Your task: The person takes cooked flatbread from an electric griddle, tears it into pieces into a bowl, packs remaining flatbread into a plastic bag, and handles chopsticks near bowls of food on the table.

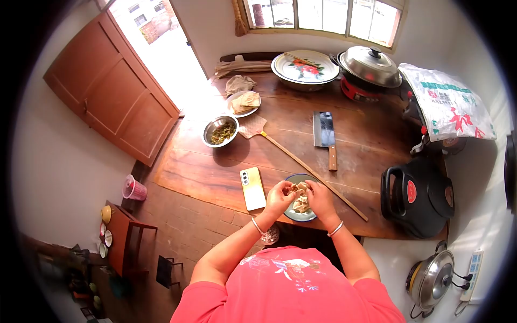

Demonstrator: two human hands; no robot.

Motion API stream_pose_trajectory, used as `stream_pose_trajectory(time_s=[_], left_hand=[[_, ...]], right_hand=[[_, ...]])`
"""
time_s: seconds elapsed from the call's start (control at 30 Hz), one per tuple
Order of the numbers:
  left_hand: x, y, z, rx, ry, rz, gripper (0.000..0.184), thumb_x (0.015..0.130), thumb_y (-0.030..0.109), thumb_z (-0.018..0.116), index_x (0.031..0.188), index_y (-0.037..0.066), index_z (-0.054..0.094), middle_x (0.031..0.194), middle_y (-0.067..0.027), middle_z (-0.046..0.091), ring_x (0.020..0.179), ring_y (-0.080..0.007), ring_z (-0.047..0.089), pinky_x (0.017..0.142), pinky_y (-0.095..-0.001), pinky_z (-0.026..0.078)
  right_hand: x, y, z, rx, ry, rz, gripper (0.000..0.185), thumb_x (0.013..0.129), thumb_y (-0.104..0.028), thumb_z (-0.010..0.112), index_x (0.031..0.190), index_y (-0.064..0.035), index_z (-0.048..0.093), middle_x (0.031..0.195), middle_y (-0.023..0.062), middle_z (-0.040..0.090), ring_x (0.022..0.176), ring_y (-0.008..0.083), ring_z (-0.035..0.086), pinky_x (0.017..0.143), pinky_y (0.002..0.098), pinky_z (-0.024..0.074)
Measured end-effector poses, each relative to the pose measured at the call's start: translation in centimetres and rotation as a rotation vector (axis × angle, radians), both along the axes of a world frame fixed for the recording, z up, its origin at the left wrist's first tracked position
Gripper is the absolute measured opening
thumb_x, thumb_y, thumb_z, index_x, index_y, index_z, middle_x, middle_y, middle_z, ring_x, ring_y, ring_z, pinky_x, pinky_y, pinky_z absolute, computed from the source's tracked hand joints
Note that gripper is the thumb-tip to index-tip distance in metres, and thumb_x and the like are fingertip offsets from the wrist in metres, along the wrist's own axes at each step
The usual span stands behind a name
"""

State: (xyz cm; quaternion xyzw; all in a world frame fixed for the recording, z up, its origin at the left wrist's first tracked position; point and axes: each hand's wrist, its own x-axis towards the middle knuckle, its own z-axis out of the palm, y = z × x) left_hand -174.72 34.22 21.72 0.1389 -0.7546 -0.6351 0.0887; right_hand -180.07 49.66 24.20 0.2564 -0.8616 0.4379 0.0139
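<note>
Red shirt (301, 285) fills the near side; past it, the left hand (280, 198) and right hand (320, 199) pinch pale torn pieces (301, 204) above the blue-rimmed dish (291, 213), where more lie. Working low over its middle should catch crumbs. It sits by the near edge of the surface (362, 180), so best not drawn closer. Phone (252, 188) and swatter handle (322, 183) crowd it; barer wood lies rightward, before the black appliance (420, 196).
</note>
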Motion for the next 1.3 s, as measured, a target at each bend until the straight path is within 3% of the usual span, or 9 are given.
stream_pose_trajectory(time_s=[0.07,0.2,0.27,0.37,0.6,0.77,1.03,1.17,1.3], left_hand=[[0.1,-0.2,0.2,-0.072,0.071,-0.021,0.026,0.073,0.008,0.067,0.096,0.0,0.056,0.075,-0.0067,0.061,0.07,-0.0122,0.058,0.065,-0.0258,0.048],[0.1,-0.3,1.8,-0.102,0.023,-0.077,0.025,0.073,0.006,0.065,0.095,0.0,0.055,0.077,-0.0063,0.06,0.072,-0.0118,0.058,0.068,-0.0253,0.047],[-0.2,-0.3,1.7,0.052,0.053,-0.129,0.025,0.074,0.006,0.065,0.095,0.0,0.054,0.08,-0.0057,0.06,0.075,-0.0112,0.057,0.07,-0.0251,0.047],[-0.1,-0.3,2.7,0.339,0.059,-0.207,0.023,0.077,0.005,0.065,0.095,-0.001,0.052,0.087,-0.004,0.06,0.082,-0.0097,0.056,0.075,-0.0241,0.046],[-0.6,-0.5,2.1,0.408,0.043,-0.303,0.019,0.08,0.001,0.062,0.097,0.0,0.052,0.091,-0.002,0.058,0.087,-0.009,0.056,0.079,-0.023,0.046],[-0.3,0.3,2.7,0.48,0.122,-0.275,0.017,0.081,0.001,0.062,0.094,0.002,0.052,0.087,-0.0008,0.057,0.082,-0.0073,0.055,0.076,-0.0216,0.046],[-0.3,1.0,2.8,0.576,0.169,-0.164,0.019,0.082,0.002,0.061,0.099,0.003,0.052,0.092,-0.0032,0.06,0.086,-0.0098,0.057,0.08,-0.0234,0.046],[-0.2,1.0,3.0,0.597,0.18,-0.09,0.017,0.083,0.005,0.061,0.097,0.002,0.052,0.091,-0.0025,0.06,0.083,-0.0078,0.056,0.076,-0.0214,0.046],[-0.3,0.6,3.0,0.65,0.195,0.012,0.017,0.084,0.005,0.06,0.098,0.002,0.052,0.093,-0.0063,0.061,0.083,-0.0132,0.06,0.078,-0.0251,0.047]], right_hand=[[0.2,0.2,0.3,0.187,0.056,0.059,0.024,0.079,-0.011,0.057,0.102,-0.0051,0.061,0.091,0.0156,0.061,0.088,0.0319,0.057,0.075,0.0371,0.0466],[0.7,0.2,0.9,0.016,0.084,0.126,0.021,0.081,-0.01,0.058,0.1,-0.0045,0.06,0.089,0.0124,0.062,0.083,0.0256,0.061,0.073,0.0325,0.0476],[0.8,0.1,0.9,-0.312,-0.464,0.192,0.017,0.083,-0.011,0.06,0.096,-0.0006,0.058,0.086,0.0078,0.063,0.081,0.0146,0.061,0.069,0.0277,0.0488],[0.6,-0.1,-0.2,-0.559,-0.641,0.176,0.015,0.085,-0.009,0.06,0.096,-0.0001,0.057,0.086,0.0029,0.061,0.078,0.0083,0.057,0.071,0.0212,0.0457],[0.2,0.2,-1.1,-0.635,-0.669,0.17,0.01,0.086,-0.009,0.057,0.093,-0.0018,0.057,0.083,0.0014,0.06,0.072,0.0064,0.055,0.064,0.02,0.0444],[0.3,0.4,0.2,-0.797,-0.958,0.116,0.007,0.087,-0.012,0.056,0.089,-0.0065,0.059,0.074,-0.0022,0.057,0.057,0.0029,0.046,0.051,0.0167,0.0356],[-0.2,-0.1,-0.3,-0.971,-1.076,0.028,0.008,0.086,-0.012,0.058,0.089,-0.0048,0.059,0.073,-0.0008,0.058,0.057,0.0056,0.049,0.052,0.0173,0.0397],[0.0,-0.1,0.1,-0.951,-1.001,0.013,0.007,0.086,-0.011,0.059,0.09,-0.0056,0.059,0.071,-0.0013,0.056,0.057,0.0067,0.049,0.052,0.018,0.0401],[0.0,0.6,0.5,-0.927,-0.908,-0.004,0.008,0.085,-0.011,0.059,0.091,-0.0042,0.059,0.074,-0.0007,0.057,0.059,0.0057,0.048,0.053,0.0178,0.0386]])
